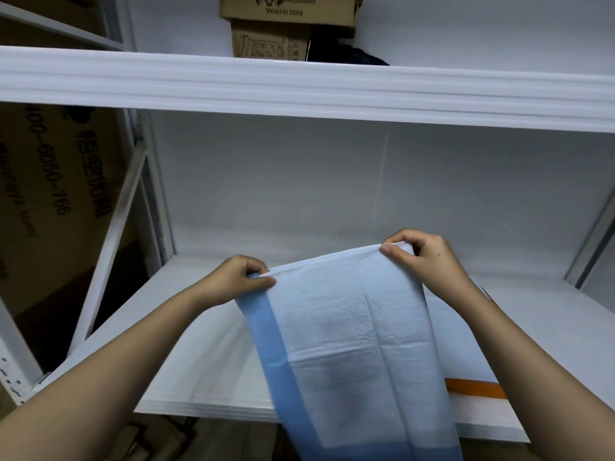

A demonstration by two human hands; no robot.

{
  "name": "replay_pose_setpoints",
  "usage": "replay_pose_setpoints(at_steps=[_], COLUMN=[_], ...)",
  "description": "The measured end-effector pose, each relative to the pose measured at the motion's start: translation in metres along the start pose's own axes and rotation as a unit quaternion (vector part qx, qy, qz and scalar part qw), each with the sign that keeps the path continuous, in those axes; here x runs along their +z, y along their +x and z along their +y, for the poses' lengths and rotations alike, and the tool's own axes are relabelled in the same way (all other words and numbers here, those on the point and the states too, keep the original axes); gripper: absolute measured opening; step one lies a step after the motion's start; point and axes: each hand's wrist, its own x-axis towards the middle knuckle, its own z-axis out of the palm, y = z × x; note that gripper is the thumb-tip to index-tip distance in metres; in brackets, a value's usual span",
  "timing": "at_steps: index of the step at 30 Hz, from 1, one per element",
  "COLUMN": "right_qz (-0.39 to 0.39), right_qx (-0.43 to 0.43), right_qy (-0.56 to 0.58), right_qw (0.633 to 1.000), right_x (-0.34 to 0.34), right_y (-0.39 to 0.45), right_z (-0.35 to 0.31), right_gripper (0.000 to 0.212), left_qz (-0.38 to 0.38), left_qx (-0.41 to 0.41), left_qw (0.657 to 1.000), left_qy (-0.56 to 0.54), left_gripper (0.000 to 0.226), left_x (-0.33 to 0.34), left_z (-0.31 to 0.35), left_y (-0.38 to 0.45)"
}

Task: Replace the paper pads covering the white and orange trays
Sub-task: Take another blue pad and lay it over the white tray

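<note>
Pad: pad point(352, 331) hangs lengthwise over the shelf's point(206, 371) front edge.
Left hand: left hand point(233, 281) pinches the top left corner.
Right hand: right hand point(422, 257) pinches the top right corner, nearer the orange tray point(476, 388).

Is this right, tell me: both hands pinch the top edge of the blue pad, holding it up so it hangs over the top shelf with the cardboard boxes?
Not quite. The head view shows the left hand and right hand pinching the blue pad by its top edge, but it hangs over the lower shelf, not the top shelf holding the cardboard boxes.
</note>
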Motion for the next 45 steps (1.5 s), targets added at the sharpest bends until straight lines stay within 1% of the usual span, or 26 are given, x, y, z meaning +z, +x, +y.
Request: replay_pose_setpoints(at_steps=[4, 9, 11, 14, 17, 19, 21, 23, 25, 27, 31, 32, 33, 34, 36, 37, 38, 39, 40, 41, 42, 44, 45], right_qz=[0.022, 0.056, 0.07, 0.096, 0.126, 0.144, 0.147, 0.143, 0.134, 0.126, 0.141, 0.131, 0.106, 0.065, -0.034, -0.08, -0.113, -0.132, -0.131, -0.125, -0.112, -0.066, -0.044], right_qx=[0.006, 0.038, 0.053, 0.072, 0.085, 0.096, 0.109, 0.118, 0.133, 0.143, 0.151, 0.152, 0.153, 0.154, 0.193, 0.217, 0.237, 0.256, 0.271, 0.281, 0.279, 0.252, 0.237], right_qy=[0.011, 0.039, 0.046, 0.062, 0.11, 0.176, 0.228, 0.272, 0.302, 0.307, 0.33, 0.343, 0.36, 0.38, 0.412, 0.417, 0.414, 0.411, 0.41, 0.41, 0.417, 0.467, 0.491], right_qw=[1.0, 0.997, 0.995, 0.991, 0.982, 0.969, 0.956, 0.944, 0.934, 0.933, 0.921, 0.918, 0.914, 0.91, 0.89, 0.879, 0.871, 0.865, 0.861, 0.859, 0.857, 0.845, 0.837], right_x=[-0.001, 0.005, 0.008, 0.012, 0.014, 0.014, 0.016, 0.018, 0.018, 0.017, 0.016, 0.015, 0.015, 0.015, 0.018, 0.023, 0.03, 0.038, 0.046, 0.054, 0.06, 0.065, 0.066], right_y=[0.005, 0.004, 0.003, 0.001, -0.001, -0.002, -0.005, -0.006, -0.006, -0.005, -0.002, -0.002, -0.002, -0.005, -0.015, -0.023, -0.031, -0.04, -0.046, -0.051, -0.052, -0.05, -0.05], right_z=[0.003, 0.008, 0.01, 0.018, 0.026, 0.029, 0.028, 0.028, 0.029, 0.034, 0.039, 0.043, 0.046, 0.051, 0.064, 0.071, 0.078, 0.083, 0.086, 0.087, 0.089, 0.085, 0.081], right_gripper=[0.009, 0.012, 0.016, 0.022, 0.018, 0.012, 0.008, 0.008, 0.013, 0.016, 0.017, 0.018, 0.022, 0.033, 0.071, 0.084, 0.086, 0.078, 0.066, 0.058, 0.058, 0.076, 0.076], left_qz=[0.023, 0.065, 0.082, 0.126, 0.161, 0.171, 0.172, 0.177, 0.181, 0.184, 0.213, 0.224, 0.237, 0.248, 0.261, 0.26, 0.255, 0.247, 0.242, 0.237, 0.237, 0.247, 0.253], left_qx=[-0.048, -0.069, -0.074, -0.083, -0.078, -0.082, -0.09, -0.097, -0.109, -0.108, -0.087, -0.075, -0.06, -0.043, -0.014, -0.002, 0.007, 0.012, 0.012, 0.007, 0.002, -0.009, -0.016], left_qw=[0.997, 0.981, 0.976, 0.969, 0.959, 0.949, 0.941, 0.931, 0.918, 0.913, 0.92, 0.922, 0.924, 0.927, 0.936, 0.941, 0.946, 0.949, 0.95, 0.95, 0.95, 0.946, 0.942], left_qy=[-0.057, -0.169, -0.186, -0.198, -0.221, -0.252, -0.278, -0.305, -0.335, -0.348, -0.318, -0.307, -0.295, -0.279, -0.235, -0.214, -0.201, -0.196, -0.198, -0.201, -0.203, -0.21, -0.22], left_gripper=[0.027, 0.023, 0.023, 0.027, 0.023, 0.017, 0.025, 0.015, 0.005, 0.011, 0.02, 0.021, 0.021, 0.022, 0.023, 0.023, 0.023, 0.022, 0.021, 0.02, 0.019, 0.02, 0.021], left_x=[-0.019, -0.014, -0.012, -0.007, -0.001, 0.002, 0.006, 0.009, 0.012, 0.014, 0.017, 0.018, 0.018, 0.017, 0.014, 0.012, 0.011, 0.01, 0.008, 0.006, 0.003, -0.004, -0.007], left_z=[-0.011, -0.01, -0.01, -0.009, -0.006, -0.005, -0.004, -0.002, 0.001, 0.003, 0.014, 0.019, 0.026, 0.033, 0.05, 0.058, 0.063, 0.068, 0.07, 0.072, 0.07, 0.062, 0.058], left_y=[-0.008, -0.01, -0.008, -0.006, -0.005, -0.004, -0.004, -0.005, -0.006, -0.007, -0.005, -0.003, -0.001, 0.002, 0.009, 0.013, 0.016, 0.019, 0.021, 0.021, 0.021, 0.021, 0.02])
